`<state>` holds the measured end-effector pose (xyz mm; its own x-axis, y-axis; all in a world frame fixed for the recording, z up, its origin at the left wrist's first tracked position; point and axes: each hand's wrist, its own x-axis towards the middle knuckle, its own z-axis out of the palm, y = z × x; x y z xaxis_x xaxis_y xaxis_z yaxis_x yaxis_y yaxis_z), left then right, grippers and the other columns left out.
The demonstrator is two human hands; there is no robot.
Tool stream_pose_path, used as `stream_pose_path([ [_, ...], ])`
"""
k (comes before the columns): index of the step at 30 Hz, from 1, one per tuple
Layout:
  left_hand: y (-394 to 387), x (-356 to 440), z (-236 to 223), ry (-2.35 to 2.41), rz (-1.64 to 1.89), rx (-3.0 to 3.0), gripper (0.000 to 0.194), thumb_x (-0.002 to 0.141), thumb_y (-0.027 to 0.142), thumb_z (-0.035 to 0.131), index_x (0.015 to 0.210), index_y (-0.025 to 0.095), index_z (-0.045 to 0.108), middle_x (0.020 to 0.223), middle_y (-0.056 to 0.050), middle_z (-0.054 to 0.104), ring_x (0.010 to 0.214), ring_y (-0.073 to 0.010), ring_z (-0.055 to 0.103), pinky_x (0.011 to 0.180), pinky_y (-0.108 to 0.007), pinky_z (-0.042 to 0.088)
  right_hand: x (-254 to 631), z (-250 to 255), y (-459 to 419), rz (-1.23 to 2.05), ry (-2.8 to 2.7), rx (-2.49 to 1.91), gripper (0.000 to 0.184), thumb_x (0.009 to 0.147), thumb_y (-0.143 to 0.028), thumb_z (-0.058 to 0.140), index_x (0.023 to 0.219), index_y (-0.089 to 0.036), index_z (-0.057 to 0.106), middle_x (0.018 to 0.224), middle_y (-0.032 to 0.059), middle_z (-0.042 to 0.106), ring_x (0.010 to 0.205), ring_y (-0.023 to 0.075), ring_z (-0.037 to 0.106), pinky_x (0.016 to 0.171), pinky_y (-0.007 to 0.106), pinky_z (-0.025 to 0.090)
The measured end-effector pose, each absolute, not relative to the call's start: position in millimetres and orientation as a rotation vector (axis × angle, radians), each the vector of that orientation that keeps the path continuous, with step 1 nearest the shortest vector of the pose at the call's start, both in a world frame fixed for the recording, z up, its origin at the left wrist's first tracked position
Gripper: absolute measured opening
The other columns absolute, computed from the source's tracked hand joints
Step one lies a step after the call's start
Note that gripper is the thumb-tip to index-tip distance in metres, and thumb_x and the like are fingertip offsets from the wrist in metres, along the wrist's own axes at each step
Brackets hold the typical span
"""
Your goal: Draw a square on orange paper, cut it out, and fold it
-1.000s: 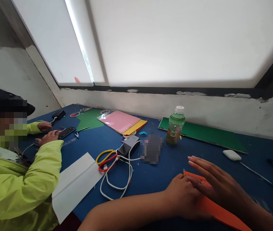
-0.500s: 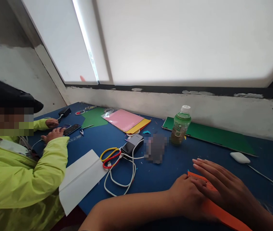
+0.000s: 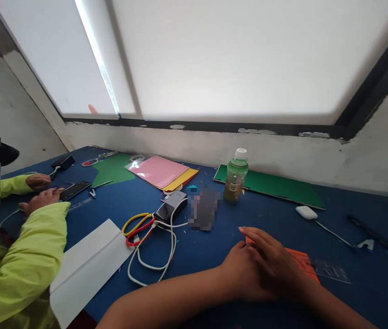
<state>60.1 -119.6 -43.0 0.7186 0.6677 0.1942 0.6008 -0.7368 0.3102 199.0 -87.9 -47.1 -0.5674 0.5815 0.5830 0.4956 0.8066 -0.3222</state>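
Note:
My two hands rest on a folded orange paper (image 3: 300, 261) on the blue table (image 3: 214, 246). My right hand (image 3: 276, 260) lies flat over it, fingers stretched out toward the left. Partly under the right one, my left hand (image 3: 240, 272) has its fingers curled against the paper's left end; what they grip is hidden. A clear ruler (image 3: 331, 270) lies just right of the paper.
A co-worker in a yellow-green jacket (image 3: 16, 265) sits at left, hands by a phone (image 3: 74, 189). White folded paper (image 3: 87, 267), scissors (image 3: 137, 227), power bank (image 3: 171, 206) with white cable, green bottle (image 3: 235, 176), pink and yellow sheets (image 3: 161, 171), green board (image 3: 276, 187), white case (image 3: 306, 212).
The view has shifted, so everything sits further left. My right hand has drawn back along the orange paper and now covers more of my left hand.

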Motion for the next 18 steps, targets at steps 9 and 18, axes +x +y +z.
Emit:
stream_pose_path([
  [9, -114.1, 62.0, -47.5, 0.989, 0.537, 2.7, 0.057, 0.075, 0.047, 0.057, 0.123, 0.018, 0.046, 0.12, -0.009, 0.056, 0.114, -0.0296, 0.045, 0.099, -0.043, 0.028, 197.1, -45.4, -88.2, 0.941, -2.144, -1.013, 0.034, 0.089, -0.033, 0.037, 0.114, -0.019, 0.056, 0.113, 0.009, 0.06, 0.105, 0.0233, 0.055, 0.09, 0.04, 0.044],
  [18, -115.4, 62.0, -45.3, 1.004, 0.551, 2.681, 0.058, 0.075, 0.047, 0.056, 0.123, 0.016, 0.046, 0.119, -0.01, 0.056, 0.113, -0.0293, 0.046, 0.099, -0.042, 0.03, 196.0, -45.3, -87.7, 0.956, -2.123, -1.008, 0.034, 0.088, -0.033, 0.039, 0.111, -0.018, 0.058, 0.11, 0.0095, 0.061, 0.102, 0.0239, 0.057, 0.088, 0.041, 0.045],
])
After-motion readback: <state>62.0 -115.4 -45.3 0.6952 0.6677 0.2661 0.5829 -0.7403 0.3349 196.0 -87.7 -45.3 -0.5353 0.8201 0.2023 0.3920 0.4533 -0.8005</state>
